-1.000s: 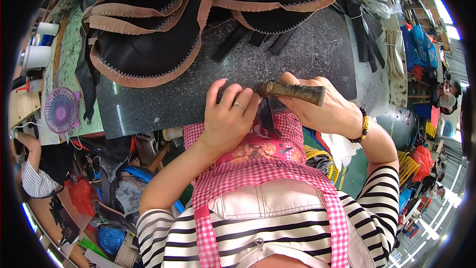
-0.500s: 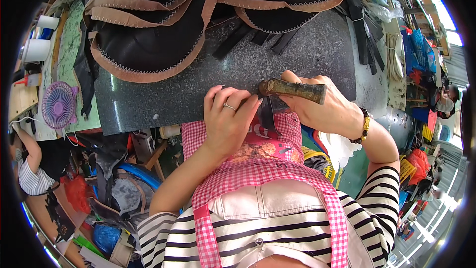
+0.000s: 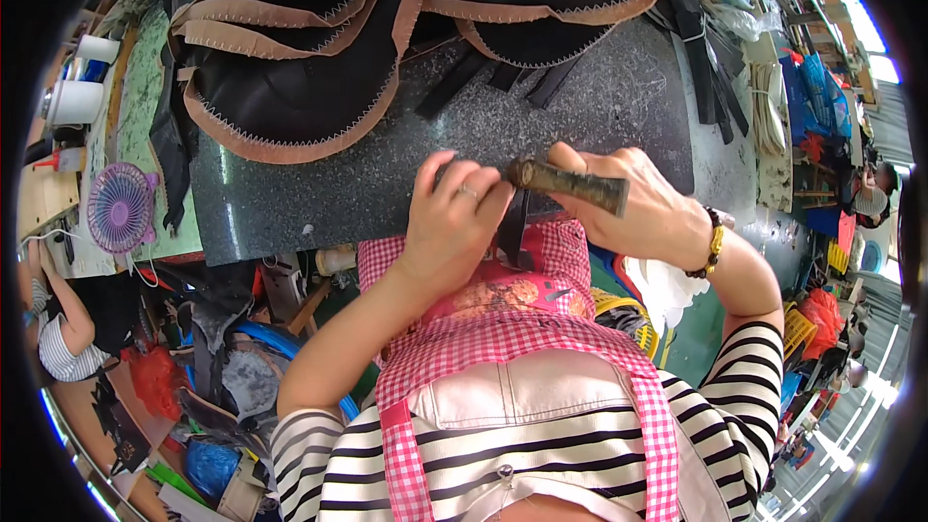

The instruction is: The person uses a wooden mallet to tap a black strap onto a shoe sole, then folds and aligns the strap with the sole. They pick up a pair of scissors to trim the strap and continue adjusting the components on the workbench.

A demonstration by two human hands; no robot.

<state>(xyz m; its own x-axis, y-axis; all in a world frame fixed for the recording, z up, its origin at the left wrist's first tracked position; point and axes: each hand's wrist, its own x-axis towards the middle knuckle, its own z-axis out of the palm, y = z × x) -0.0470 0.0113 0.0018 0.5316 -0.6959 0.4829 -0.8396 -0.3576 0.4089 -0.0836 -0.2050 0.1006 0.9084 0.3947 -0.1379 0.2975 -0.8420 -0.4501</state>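
Observation:
My right hand [image 3: 646,201] is closed round a hammer [image 3: 575,187] with a worn, brownish metal head; its handle is hidden by the hand. The hammer's narrow end is just above the front part of a dark stone slab [image 3: 319,198]. Close by its left side, my left hand [image 3: 452,217], with a ring on one finger, has thumb and fingers pinched at a narrow black strip [image 3: 514,234]. This strip hangs over the slab's front edge toward my pink checked apron [image 3: 512,324]. The strip's upper end is hidden by the fingers and hammer.
Black pieces with brown stitched borders [image 3: 290,101] are heaped at the slab's far side. Black strips [image 3: 706,72] lie at the far right. A purple fan [image 3: 121,208] stands at left, near another person's arm [image 3: 68,300]. A yellow basket [image 3: 623,314] is below the slab.
My left hand has shifted slightly, its fingers drawn closer together beside the hammer. The hammer stays in nearly the same place, and the view has moved a little.

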